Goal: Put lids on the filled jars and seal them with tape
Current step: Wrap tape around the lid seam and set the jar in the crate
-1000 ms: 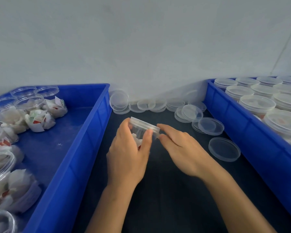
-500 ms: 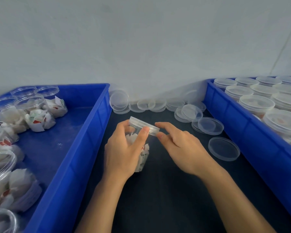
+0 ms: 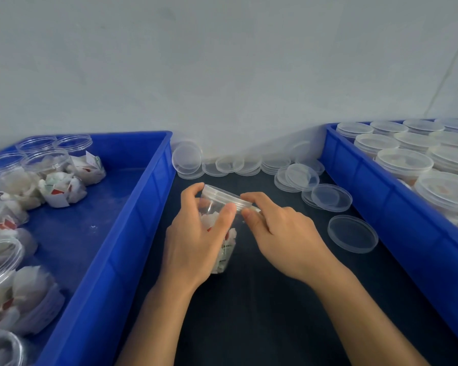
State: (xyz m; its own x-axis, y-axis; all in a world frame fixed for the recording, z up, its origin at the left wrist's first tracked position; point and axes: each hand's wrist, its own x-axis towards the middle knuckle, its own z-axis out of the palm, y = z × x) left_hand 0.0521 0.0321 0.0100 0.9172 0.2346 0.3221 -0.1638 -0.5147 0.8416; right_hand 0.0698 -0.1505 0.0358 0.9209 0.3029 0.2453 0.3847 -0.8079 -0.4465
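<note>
From the head camera, both bare forearms reach in from the bottom edge and meet over the dark tabletop between two bins. The left hand has its back to the camera, with the thumb and fingers curled round the upper wall of a clear round plastic jar packed with white wrapped pieces; the grip is closed on the jar. The right hand comes in from the right, palm down, and its thumb and forefinger pinch at the rim of the clear round plastic lid that sits on the jar's mouth. Whether tape lies under those fingertips cannot be told.

The jar stands between the hands, its long axis near vertical but leaning, the lidded mouth tipped up and away toward the wall. Its base is hidden behind the left hand, so contact with the tabletop cannot be told.

A blue plastic bin on the left holds open clear jars of the same white pieces. A blue plastic bin on the right holds lidded jars. Loose clear lids lie on the tabletop along the grey wall.
</note>
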